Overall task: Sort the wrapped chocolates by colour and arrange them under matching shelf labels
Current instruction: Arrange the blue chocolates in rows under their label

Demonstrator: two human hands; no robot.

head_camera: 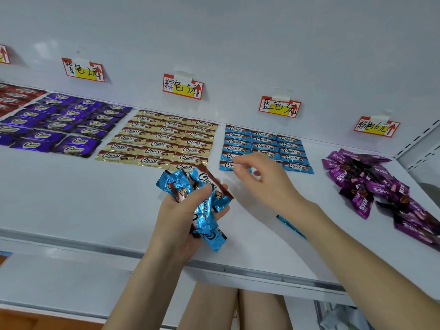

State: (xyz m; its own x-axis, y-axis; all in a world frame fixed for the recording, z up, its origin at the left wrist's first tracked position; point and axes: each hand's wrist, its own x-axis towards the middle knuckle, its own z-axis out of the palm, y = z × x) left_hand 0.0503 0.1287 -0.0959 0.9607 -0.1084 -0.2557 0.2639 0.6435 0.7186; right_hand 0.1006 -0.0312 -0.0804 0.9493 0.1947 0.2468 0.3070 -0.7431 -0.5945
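My left hand (183,210) grips a bunch of blue-wrapped chocolates (202,206) above the white shelf (71,198). My right hand (259,177) hovers at the front edge of the neat blue rows (266,145), fingers loosely curled; whether it pinches a wrapper there is unclear. These rows lie under the blue label (279,107). A loose blue chocolate (290,226) peeks out from under my right forearm. Gold rows (162,141) lie under their label (182,86), purple rows (59,125) under another label (83,69).
A loose heap of magenta-wrapped chocolates (378,186) lies at the right under a label (376,126). Red-wrapped chocolates (12,97) sit at the far left. The shelf's front rail (95,246) runs below my hands, with a lower shelf beneath.
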